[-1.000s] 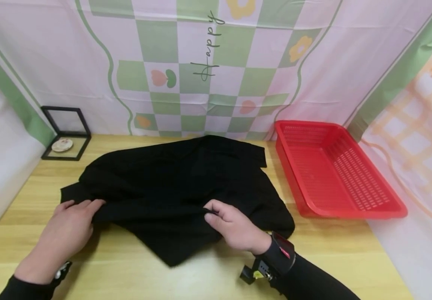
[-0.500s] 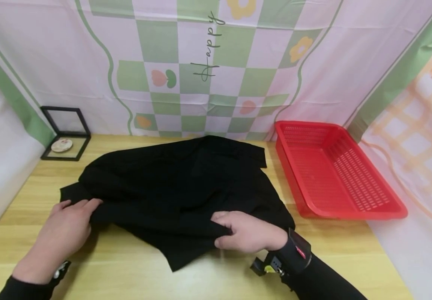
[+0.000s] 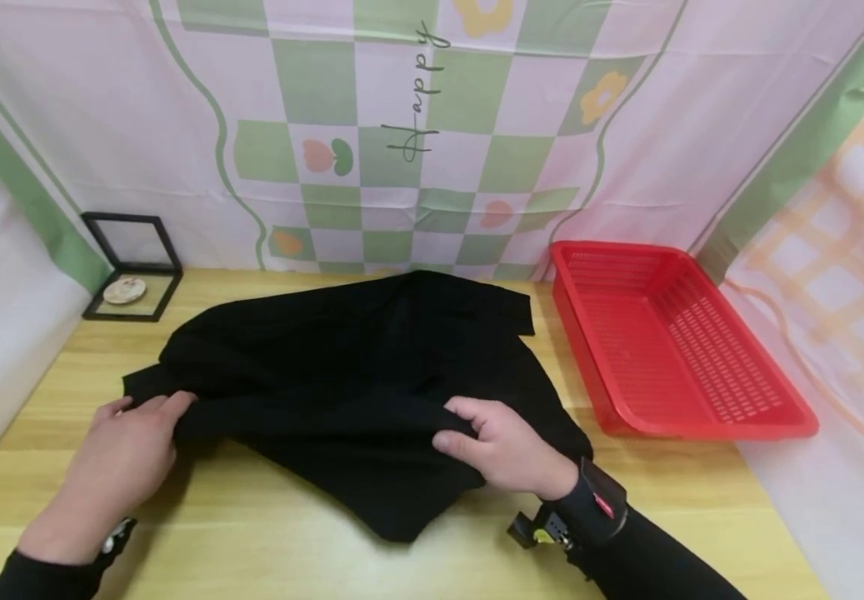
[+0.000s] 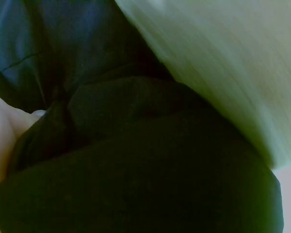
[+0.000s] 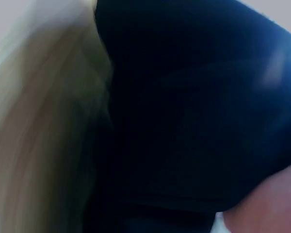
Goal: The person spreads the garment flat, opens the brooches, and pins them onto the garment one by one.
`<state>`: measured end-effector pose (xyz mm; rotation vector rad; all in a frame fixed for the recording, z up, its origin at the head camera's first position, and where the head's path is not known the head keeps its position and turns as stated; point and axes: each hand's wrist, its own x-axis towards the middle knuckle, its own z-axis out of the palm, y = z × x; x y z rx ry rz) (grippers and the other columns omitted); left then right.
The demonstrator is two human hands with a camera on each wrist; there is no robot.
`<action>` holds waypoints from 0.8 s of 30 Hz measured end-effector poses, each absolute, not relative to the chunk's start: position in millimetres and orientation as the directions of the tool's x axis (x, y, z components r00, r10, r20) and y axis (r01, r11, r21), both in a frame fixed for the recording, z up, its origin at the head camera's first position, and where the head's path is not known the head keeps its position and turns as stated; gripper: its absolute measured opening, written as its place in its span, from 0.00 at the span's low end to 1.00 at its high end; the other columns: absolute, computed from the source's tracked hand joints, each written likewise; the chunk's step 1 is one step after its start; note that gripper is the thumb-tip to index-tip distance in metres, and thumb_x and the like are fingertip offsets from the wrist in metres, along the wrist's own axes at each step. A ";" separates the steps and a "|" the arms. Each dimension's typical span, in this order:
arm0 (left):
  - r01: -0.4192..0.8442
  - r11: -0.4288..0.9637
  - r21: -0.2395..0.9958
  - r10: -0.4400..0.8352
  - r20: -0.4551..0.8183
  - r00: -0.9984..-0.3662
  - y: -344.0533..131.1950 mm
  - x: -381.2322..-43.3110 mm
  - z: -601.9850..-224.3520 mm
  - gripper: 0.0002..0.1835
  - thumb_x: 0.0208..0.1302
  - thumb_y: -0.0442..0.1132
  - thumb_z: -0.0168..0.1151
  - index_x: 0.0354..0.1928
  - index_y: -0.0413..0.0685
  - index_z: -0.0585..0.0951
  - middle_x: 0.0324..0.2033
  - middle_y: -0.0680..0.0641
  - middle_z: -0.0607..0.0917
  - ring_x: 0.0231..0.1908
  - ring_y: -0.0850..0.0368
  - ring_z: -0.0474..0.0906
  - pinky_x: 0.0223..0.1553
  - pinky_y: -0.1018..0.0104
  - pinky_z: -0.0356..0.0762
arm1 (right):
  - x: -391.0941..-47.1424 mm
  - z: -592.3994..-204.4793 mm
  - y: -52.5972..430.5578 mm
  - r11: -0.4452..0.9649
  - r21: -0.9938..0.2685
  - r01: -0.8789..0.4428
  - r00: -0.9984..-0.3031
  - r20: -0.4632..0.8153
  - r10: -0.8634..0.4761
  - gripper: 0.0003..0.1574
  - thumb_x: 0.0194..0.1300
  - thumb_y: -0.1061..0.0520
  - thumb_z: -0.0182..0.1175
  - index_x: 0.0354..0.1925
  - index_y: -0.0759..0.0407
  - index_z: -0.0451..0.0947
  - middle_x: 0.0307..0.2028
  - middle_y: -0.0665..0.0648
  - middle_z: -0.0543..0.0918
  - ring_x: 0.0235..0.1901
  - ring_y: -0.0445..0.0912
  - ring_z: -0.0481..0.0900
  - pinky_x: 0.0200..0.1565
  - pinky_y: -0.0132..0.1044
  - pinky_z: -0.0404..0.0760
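Observation:
A black shirt (image 3: 372, 358) lies spread and rumpled over the middle of the table. My left hand (image 3: 127, 450) grips its edge at the near left, just below a sleeve-like end. Farther right, my right hand (image 3: 510, 450) pinches the near edge between thumb and fingers, and the cloth stretches between both hands in a raised fold. Below this fold a flap of the shirt hangs toward me, its rounded tip over the table. Dark folds of the shirt (image 4: 136, 145) fill most of the left wrist view. In the right wrist view the black cloth is blurred beside my thumb.
A red plastic basket (image 3: 611, 375) stands at the right, close to the shirt. At the back left is a black frame (image 3: 132, 317) propped in an L shape, with a small round patterned disc (image 3: 124, 290) on it. A printed curtain (image 3: 476, 158) hangs behind the wooden table (image 3: 267, 542).
My right hand has moved to the right with the shirt's edge, then lifted slightly. The hanging flap has swung right. My left hand has shifted slightly left, still gripping the cloth.

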<state>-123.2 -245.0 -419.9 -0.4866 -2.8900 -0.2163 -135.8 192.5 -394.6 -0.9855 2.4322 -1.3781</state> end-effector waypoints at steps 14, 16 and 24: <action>0.325 0.940 0.103 0.301 0.200 -0.933 -252.8 -121.0 -419.9 0.23 0.49 0.21 0.61 0.51 0.36 0.78 0.34 0.38 0.84 0.34 0.39 0.82 0.50 0.28 0.63 | -131.1 -387.5 226.5 0.475 -0.609 -0.635 -0.477 -0.175 -0.861 0.22 0.55 0.59 0.67 0.16 0.46 0.65 0.21 0.36 0.60 0.21 0.31 0.58 0.24 0.24 0.60; 0.320 0.942 0.103 0.296 0.197 -0.935 -253.6 -120.8 -420.2 0.23 0.49 0.21 0.61 0.51 0.36 0.77 0.34 0.37 0.84 0.34 0.39 0.82 0.51 0.28 0.63 | -132.5 -390.0 232.9 0.370 -0.666 -0.647 -0.472 -0.030 -0.881 0.18 0.55 0.61 0.67 0.18 0.47 0.70 0.26 0.38 0.69 0.26 0.32 0.66 0.29 0.25 0.67; 0.330 0.938 0.103 0.299 0.234 -0.925 -257.5 -119.9 -421.5 0.23 0.48 0.21 0.59 0.50 0.36 0.77 0.33 0.37 0.84 0.33 0.39 0.81 0.50 0.30 0.64 | -129.6 -392.8 260.3 0.114 -0.739 -0.664 -0.515 0.342 -0.786 0.17 0.59 0.69 0.67 0.33 0.49 0.75 0.25 0.44 0.75 0.29 0.37 0.74 0.30 0.28 0.73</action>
